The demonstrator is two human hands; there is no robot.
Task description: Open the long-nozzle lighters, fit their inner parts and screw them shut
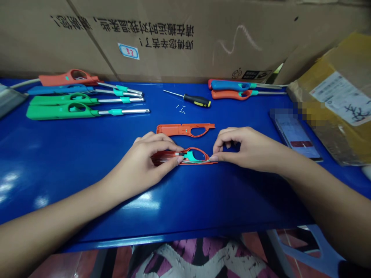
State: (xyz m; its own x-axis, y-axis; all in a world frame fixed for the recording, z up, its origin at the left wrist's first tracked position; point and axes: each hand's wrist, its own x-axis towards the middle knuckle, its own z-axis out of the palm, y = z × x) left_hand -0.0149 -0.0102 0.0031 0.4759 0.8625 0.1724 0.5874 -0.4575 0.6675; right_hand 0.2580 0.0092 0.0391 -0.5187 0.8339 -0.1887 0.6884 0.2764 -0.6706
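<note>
An opened orange gas lighter half-shell (204, 153) lies on the blue table in front of me, its inner parts showing. Inside it sit a teal trigger (191, 156) and a small dark-and-white piece. My left hand (147, 156) is closed around the shell's left part, thumb and fingers on its edges, hiding much of it. At the shell's right end, my right hand (240, 148) pinches with thumb and forefinger; a thin pale strand runs toward the thumb, but what the fingertips grip is unclear. The matching orange cover half (185, 129) lies just behind.
A black-and-yellow screwdriver (198, 100) lies behind, near several small screws (181, 109). Assembled lighters (63, 110) are lined up at left; more lighters (232, 94) lie at back right. A phone (297, 135) and a taped parcel (327, 96) are at right. A cardboard box (174, 58) stands behind.
</note>
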